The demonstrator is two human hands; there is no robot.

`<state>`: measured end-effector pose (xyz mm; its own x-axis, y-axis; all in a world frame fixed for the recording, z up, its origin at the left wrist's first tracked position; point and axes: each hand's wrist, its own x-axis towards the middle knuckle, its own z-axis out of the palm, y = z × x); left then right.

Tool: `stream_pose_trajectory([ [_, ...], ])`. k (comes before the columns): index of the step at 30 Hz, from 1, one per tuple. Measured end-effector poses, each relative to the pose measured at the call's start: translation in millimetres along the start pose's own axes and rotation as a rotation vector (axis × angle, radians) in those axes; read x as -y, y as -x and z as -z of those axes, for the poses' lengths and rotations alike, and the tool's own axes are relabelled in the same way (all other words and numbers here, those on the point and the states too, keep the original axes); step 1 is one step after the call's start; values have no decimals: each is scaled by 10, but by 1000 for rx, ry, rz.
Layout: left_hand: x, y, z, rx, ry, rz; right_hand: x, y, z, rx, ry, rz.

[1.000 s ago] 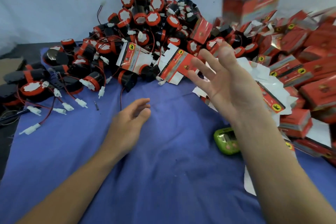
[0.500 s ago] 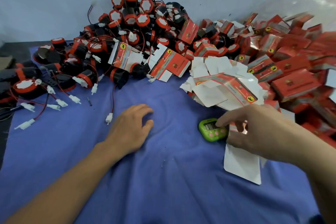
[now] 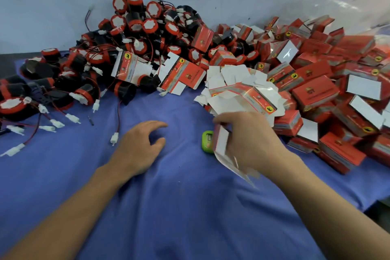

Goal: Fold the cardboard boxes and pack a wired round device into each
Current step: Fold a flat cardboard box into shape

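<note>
One flat carton (image 3: 221, 145) is pinched in the right hand (image 3: 251, 143), low and centre-right in the frame. Its white inner face is turned to us, its lower flaps are blurred below the palm, and the fingers (image 3: 228, 119) curl over its top edge. The left hand (image 3: 137, 148) rests on the blue cloth of the bench (image 3: 190, 207) in the middle of the frame, its fingers (image 3: 156, 124) loosely bent and apart, holding nothing. We judge the step in hand to be bringing this blank to both hands for folding.

Several things could spoil that. The grip is one-handed and near an edge, so the thin card may crease off its score lines. A second blank from the loose stack (image 3: 238, 91) just above the hand may also be stuck to it; we cannot tell whether it is one sheet or more. The small green gadget (image 3: 206, 143) lies partly hidden behind the carton, and a swinging flap could knock it away.

The round devices (image 3: 147, 34) are heaped in the upper left, their red wires and white plugs tangled. The nearest plug (image 3: 114, 139) lies just beside the left hand, so pulling one device could drag its neighbours along. The finished boxes (image 3: 316, 93) slope down on the right, near the wrist, and a careless forearm might tip them into the working space.
</note>
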<state>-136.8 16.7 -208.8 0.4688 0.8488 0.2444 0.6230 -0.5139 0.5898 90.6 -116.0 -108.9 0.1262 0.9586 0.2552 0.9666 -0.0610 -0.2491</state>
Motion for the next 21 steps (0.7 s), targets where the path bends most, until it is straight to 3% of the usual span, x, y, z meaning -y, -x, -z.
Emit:
stream_pose_trajectory([
  [2,-19,33,23,-10,61,-2,93,-238,-5,67,-101,-28],
  [6,-50,85,88,-22,159,-27,158,-611,70,229,-42,-19],
  [12,-155,146,175,5,358,-88,245,-673,72,223,-1087,-194],
  [14,-174,145,153,-11,485,-135,292,-764,-156,178,-1269,-336],
  [16,-198,136,107,-73,547,-146,386,-859,-411,122,-1192,-430],
  [18,-229,116,75,-212,425,-91,484,-899,-684,100,-1034,-481],
  [21,-173,60,67,-308,290,-109,638,-849,-928,170,-1123,-343],
])
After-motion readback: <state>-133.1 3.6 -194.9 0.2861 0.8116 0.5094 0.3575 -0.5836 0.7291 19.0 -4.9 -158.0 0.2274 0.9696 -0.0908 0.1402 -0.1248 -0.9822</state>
